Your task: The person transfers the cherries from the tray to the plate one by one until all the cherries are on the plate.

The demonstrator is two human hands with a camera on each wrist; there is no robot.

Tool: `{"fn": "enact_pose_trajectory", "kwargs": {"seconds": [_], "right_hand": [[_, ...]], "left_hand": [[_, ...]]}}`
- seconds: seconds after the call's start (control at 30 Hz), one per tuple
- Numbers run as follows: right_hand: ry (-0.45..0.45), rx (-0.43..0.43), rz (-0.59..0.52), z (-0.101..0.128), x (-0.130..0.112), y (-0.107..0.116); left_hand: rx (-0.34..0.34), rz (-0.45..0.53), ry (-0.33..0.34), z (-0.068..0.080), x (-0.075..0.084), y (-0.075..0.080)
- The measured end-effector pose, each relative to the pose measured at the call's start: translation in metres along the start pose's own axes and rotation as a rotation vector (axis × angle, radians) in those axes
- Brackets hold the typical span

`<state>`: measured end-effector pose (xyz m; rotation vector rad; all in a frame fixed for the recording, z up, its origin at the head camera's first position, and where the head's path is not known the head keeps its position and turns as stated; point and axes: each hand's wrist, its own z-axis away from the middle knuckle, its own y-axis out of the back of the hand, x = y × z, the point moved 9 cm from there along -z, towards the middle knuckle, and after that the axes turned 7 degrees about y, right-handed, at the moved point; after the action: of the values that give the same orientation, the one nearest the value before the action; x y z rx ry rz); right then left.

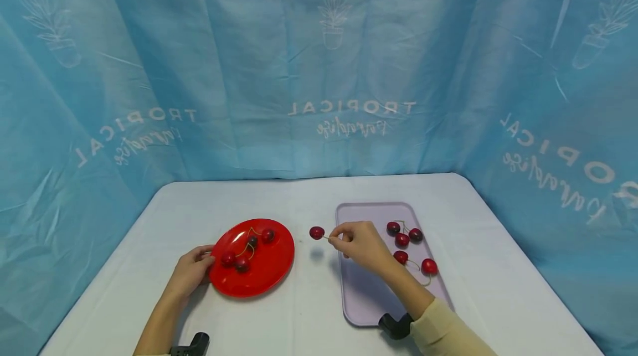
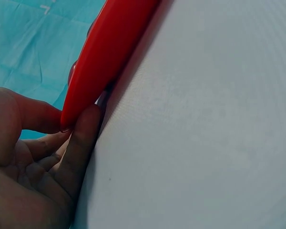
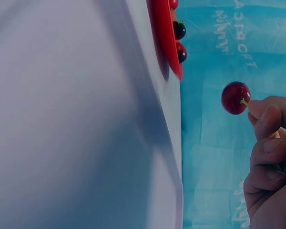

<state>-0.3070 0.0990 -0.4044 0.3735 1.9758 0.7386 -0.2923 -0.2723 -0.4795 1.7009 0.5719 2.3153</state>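
Note:
My right hand pinches a dark red cherry by its stem, in the air between the plate and the tray. The right wrist view shows the same cherry beyond the fingertips. On the left, my left hand grips the rim of a red plate; in the left wrist view the thumb and a finger take the plate's edge between them. Several cherries with stems lie on the plate. A pale purple tray under my right forearm bears several more cherries along its right side.
A white table carries the plate and tray. Blue curtain with white print hangs behind it and along both sides. Black wrist devices show at the left wrist and the right wrist.

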Motion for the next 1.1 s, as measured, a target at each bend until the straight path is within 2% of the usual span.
{"fn": "enact_pose_trajectory", "kwargs": {"seconds": [0.33,0.67,1.1], "right_hand": [[0.015,-0.029,-0.020,-0.004,-0.004,-0.013],[0.025,-0.045,-0.038,-0.008,-0.009,-0.025],[0.037,-0.066,-0.039,-0.016,-0.017,-0.037]], "left_hand": [[-0.015,-0.004,-0.023,0.001,0.000,-0.003],[0.000,-0.017,-0.023,-0.004,-0.003,0.000],[-0.001,-0.005,-0.021,-0.004,-0.005,0.000]]}}
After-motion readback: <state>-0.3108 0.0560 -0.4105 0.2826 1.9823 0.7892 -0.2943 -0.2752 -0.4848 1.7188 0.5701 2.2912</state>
